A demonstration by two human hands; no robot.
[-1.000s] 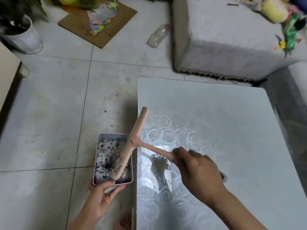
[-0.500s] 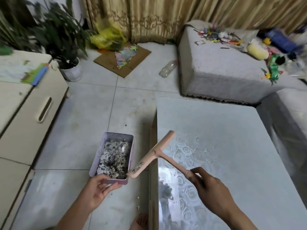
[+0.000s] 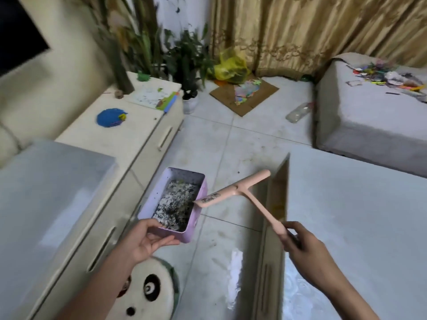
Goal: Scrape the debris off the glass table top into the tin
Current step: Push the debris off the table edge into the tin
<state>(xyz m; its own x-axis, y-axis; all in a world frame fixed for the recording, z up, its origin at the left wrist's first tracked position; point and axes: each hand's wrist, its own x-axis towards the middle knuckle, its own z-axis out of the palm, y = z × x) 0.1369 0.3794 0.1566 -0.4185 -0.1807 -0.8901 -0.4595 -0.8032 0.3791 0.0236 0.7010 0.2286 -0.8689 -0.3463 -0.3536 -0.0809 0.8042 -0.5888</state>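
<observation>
While the left hand grips the tin over the floor, left of the tabletop, the right hand grasps the scraper handle, blade tip at the tin's rim, off the glass. Debris fills the tin bottom; visible glass looks mostly clean. Likely near done, maybe a last tap-off.

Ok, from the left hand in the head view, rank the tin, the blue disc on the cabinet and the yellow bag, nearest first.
1. tin: held in the left hand itself, above the floor.
2. blue disc: on the cabinet top, ahead and to the left.
3. yellow bag: far back, by the curtain.
</observation>
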